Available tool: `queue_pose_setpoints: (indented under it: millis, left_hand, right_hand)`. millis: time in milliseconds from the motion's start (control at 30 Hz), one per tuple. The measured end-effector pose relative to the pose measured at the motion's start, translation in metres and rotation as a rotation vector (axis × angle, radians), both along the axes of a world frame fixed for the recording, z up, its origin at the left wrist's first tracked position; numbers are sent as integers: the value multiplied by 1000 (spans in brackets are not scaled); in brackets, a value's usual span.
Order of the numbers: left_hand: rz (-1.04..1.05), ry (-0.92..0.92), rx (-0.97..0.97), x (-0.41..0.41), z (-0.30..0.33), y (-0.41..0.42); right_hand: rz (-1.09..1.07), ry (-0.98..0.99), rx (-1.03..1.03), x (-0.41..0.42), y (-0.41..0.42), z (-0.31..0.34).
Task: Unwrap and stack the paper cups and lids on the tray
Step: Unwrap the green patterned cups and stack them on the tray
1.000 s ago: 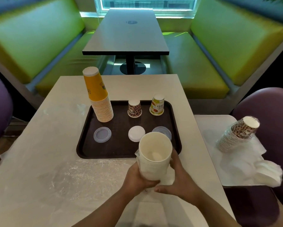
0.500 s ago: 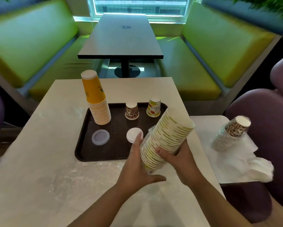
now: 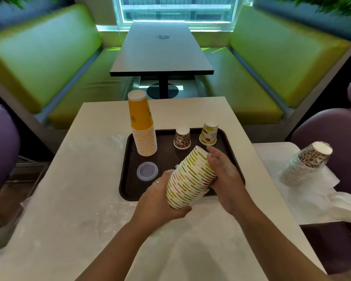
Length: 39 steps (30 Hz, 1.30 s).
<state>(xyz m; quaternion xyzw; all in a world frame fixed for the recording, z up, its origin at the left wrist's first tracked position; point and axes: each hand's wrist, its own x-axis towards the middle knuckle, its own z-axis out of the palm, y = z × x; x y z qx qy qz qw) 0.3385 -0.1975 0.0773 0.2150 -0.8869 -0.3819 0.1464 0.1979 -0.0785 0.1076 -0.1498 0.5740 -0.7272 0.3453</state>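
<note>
Paper, striped green, yellow and red: that is the tilted stack of cups [image 3: 190,179] you hold over the near right part of the brown tray [image 3: 130,187], its closed end pointing toward one o'clock. Your left hand [image 3: 160,201] has its grip clenched round the lower, wider end of the stack, thumb curled underneath. Your right hand [image 3: 225,173] lies along the stack's right side with fingers nearly straight, pressing it rather than grasping it.

On the tray, at eleven o'clock from the held stack, a tall yellow stack of cups [image 3: 143,126] stands upside down in the far left corner. At twelve o'clock stands a single leopard-print cup [image 3: 182,138], also inverted, and just to its right, apart from it, a single green-and-white cup [image 3: 208,133]. A clear plastic lid [image 3: 147,171] lies flat on the tray at nine o'clock from the stack, near your left hand without touching it.

The tray sits on a pale tabletop [image 3: 85,179], where clear plastic wrap [image 3: 73,224] is spread at seven o'clock. At three o'clock, well apart, a smaller side surface [image 3: 272,151] carries a leaning stack of leopard-print cups in plastic film [image 3: 306,163], resting on crumpled white wrapping [image 3: 322,199].
</note>
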Motion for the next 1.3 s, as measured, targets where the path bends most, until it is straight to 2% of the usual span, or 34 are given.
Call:
queue_pose_setpoints:
  millis: [167,367,633,767,967,1100,1200,1300]
  left_hand:
    - [30,27,-51,-5,9,-1]
    - [42,-4,-112,-30,14,3]
    - [7,-134,-194,-45,5,-3]
    - [41,-143,-128,-56,2,5]
    - [89,-224,-194,-67,-3,6]
    - [88,-245,-155,-75,-5,2]
    - [89,-243,-124,-78,-7,-2]
    - [104,-258,-127,-79,-9,-5]
  right_hand:
    - [-94,-30,19,25,-18,-10]
    - [-27,-95,39,25,-16,-21]
    - [320,146,282,-23,1,-12]
    - [324,184,320,-34,0,-15]
    - [345,202,314,-43,-2,-27]
    - [372,231,317,-51,-8,-27]
    - [396,340,342,-58,-12,-27]
    - [410,652,424,-64,-14,-29]
